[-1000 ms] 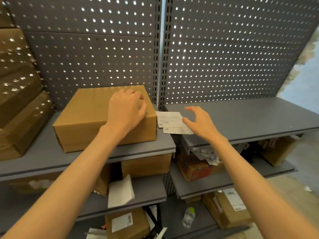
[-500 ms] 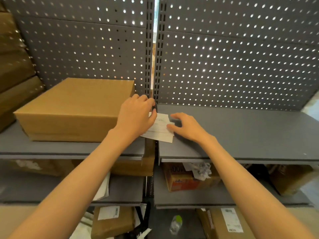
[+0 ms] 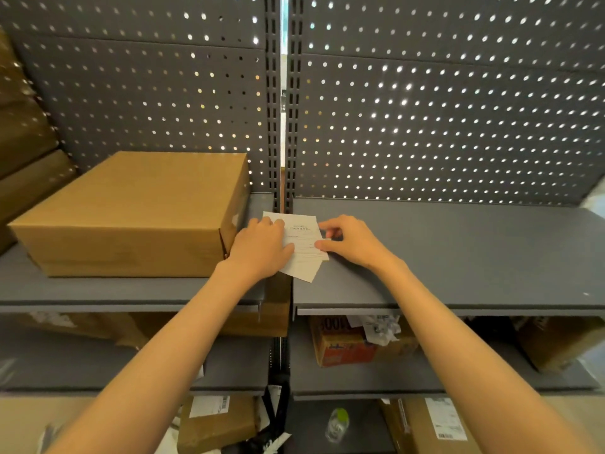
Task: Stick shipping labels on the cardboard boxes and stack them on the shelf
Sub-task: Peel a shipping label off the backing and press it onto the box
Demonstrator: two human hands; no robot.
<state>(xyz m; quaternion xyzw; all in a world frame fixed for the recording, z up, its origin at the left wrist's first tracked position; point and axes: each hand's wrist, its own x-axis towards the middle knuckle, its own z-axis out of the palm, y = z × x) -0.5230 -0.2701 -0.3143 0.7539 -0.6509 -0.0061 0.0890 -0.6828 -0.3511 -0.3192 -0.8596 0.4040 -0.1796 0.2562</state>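
head view: small stack of shipping labels (image 3: 302, 244) lies fanned across the seam between the two top shelf boards, near the back. left hand (image 3: 262, 249) rests flat on the stack's left part, fingers fairly straight, pressing down. right hand (image 3: 352, 242) pinches the stack's right edge between thumb and curled fingers. plain cardboard box (image 3: 131, 214) sits on the left shelf (image 3: 98, 290), its right end just beside the left hand; no label visible on it. right shelf (image 3: 458, 257) carries only the labels' right part. grey pegboard (image 3: 425, 109) behind. labelled boxes (image 3: 435, 424) and a clear bottle (image 3: 337, 424) sit on lower shelves.
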